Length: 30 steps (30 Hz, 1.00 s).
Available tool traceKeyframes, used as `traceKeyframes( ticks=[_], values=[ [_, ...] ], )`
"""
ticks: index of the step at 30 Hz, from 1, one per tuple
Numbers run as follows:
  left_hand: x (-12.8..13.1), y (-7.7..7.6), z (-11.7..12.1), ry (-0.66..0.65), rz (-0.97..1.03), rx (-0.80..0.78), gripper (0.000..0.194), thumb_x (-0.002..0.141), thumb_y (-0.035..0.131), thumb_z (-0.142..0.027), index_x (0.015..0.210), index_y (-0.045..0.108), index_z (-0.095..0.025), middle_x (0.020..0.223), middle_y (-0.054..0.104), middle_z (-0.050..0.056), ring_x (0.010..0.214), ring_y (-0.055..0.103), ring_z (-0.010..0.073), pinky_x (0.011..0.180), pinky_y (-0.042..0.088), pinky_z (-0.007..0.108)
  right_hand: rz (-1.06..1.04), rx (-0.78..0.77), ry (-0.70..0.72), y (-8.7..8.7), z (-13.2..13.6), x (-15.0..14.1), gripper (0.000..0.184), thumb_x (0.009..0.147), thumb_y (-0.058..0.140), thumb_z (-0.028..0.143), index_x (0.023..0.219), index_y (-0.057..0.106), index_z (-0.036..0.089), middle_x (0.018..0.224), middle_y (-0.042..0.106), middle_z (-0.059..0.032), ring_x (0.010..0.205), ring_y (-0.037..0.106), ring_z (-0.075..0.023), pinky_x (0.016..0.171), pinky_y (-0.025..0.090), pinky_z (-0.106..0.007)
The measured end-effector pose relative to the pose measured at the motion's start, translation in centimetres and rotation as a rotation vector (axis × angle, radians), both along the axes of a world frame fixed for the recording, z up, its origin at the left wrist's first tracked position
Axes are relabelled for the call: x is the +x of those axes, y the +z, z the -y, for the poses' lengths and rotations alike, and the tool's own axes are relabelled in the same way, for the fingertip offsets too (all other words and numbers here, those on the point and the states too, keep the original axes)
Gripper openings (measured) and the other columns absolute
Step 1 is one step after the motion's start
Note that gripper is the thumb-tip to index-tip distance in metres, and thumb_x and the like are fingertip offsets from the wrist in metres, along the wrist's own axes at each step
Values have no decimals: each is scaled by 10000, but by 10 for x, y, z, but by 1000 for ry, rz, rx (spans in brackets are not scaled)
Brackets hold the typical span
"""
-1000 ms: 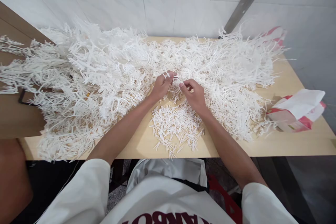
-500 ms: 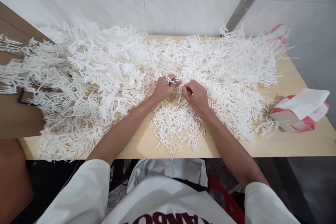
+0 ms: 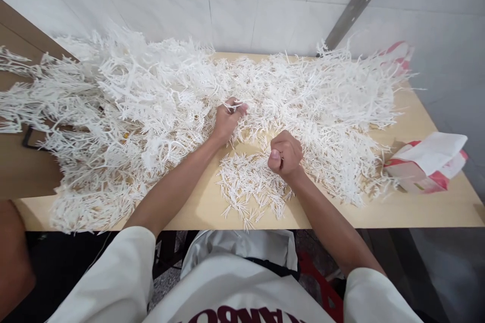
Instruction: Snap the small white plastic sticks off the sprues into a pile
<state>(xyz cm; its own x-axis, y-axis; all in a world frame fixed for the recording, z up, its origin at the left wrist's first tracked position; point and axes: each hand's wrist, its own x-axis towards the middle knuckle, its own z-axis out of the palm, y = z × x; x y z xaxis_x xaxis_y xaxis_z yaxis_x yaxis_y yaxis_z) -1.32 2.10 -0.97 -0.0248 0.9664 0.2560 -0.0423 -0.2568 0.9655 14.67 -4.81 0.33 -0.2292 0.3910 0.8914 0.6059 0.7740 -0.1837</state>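
Observation:
My left hand (image 3: 228, 118) is closed on a thin white branched piece (image 3: 237, 104), pinched between thumb and fingers, at the near edge of the big white heap. My right hand (image 3: 285, 154) makes a fist, thumb against the curled fingers; whatever it holds is hidden. Below it lies a small pile of short white sprigs (image 3: 252, 184) near the table's front edge. Behind both hands spreads a wide heap of white branching plastic-looking pieces (image 3: 318, 91), with a taller tangle (image 3: 151, 86) on the left.
The wooden table (image 3: 333, 217) meets a tiled wall (image 3: 235, 15). At the right stands a red and white tissue pack (image 3: 424, 164). A cardboard box (image 3: 30, 171) is at the left, and a metal post (image 3: 359, 5) leans at the back. Part of another person's limb (image 3: 15, 257) shows at lower left.
My hands have moved apart. The left has gone left and slightly up with the white piece; the right has drawn down toward the small pile and curled into a fist.

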Motion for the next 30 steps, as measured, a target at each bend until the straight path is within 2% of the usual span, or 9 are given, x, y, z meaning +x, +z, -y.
traceKeyframes(
  ticks=[2, 4, 7, 12, 15, 18, 23, 26, 30],
  values=[
    [-1, 2, 0, -96, 12, -32, 296, 818, 637, -479, 768, 591, -191, 658, 586, -19, 540, 471, 64, 533, 372, 223, -8, -76, 20, 0, -3, -2, 185, 924, 375, 268, 789, 497, 233, 694, 550, -22, 623, 513, -137, 515, 414, -299],
    [0, 5, 3, -151, 13, -48, 311, 835, 606, -501, 827, 632, -191, 702, 604, -4, 563, 502, 71, 549, 389, 233, -44, -281, -39, -1, -10, -1, 171, 939, 398, 278, 955, 564, 239, 903, 601, -52, 804, 578, -158, 654, 494, -328],
    [3, 9, 9, -138, -32, -8, 322, 832, 602, -513, 830, 661, -196, 784, 599, 11, 655, 534, 89, 607, 412, 248, -125, -550, -122, -3, -23, 3, 235, 950, 421, 371, 1039, 607, 259, 1073, 595, -68, 1025, 575, -193, 850, 504, -391],
    [5, 10, 11, -195, -163, 208, 299, 827, 617, -490, 766, 633, -199, 853, 581, 21, 774, 537, 110, 729, 430, 273, -206, -713, -35, -2, -26, 4, 298, 925, 462, 481, 1065, 608, 261, 1049, 658, -44, 954, 616, -165, 819, 509, -344],
    [6, 7, 10, -199, -185, 266, 316, 806, 634, -508, 805, 639, -192, 800, 598, 19, 758, 549, 111, 725, 437, 270, -211, -707, -14, 0, -24, 2, 303, 904, 507, 483, 1086, 603, 260, 1070, 673, -39, 922, 630, -150, 783, 504, -311],
    [8, 2, 9, -177, -217, 327, 301, 813, 636, -488, 855, 645, -190, 806, 623, 21, 732, 560, 102, 676, 437, 248, -158, -629, -56, -2, -25, 5, 271, 906, 514, 464, 1026, 629, 250, 964, 689, -24, 846, 631, -139, 734, 495, -291],
    [11, -3, 11, -132, -490, 522, 149, 882, 565, -325, 877, 627, -190, 767, 607, 13, 703, 545, 101, 656, 432, 244, -28, -509, -133, -5, -27, 12, 259, 946, 459, 408, 1002, 631, 223, 898, 686, -33, 808, 617, -139, 710, 476, -283],
    [11, -4, 13, -44, -632, 581, 100, 888, 528, -264, 856, 586, -189, 759, 595, 10, 690, 529, 103, 640, 421, 242, 92, -410, -220, -4, -27, 13, 250, 946, 465, 385, 963, 637, 204, 828, 676, -32, 736, 592, -136, 717, 453, -292],
    [12, -6, 17, 14, -717, 582, 116, 881, 529, -256, 786, 517, -191, 715, 575, -4, 635, 484, 94, 595, 377, 237, 213, -251, -399, -2, -25, 11, 274, 931, 475, 318, 728, 609, 192, 655, 613, -16, 613, 511, -124, 621, 384, -281]
  ],
)
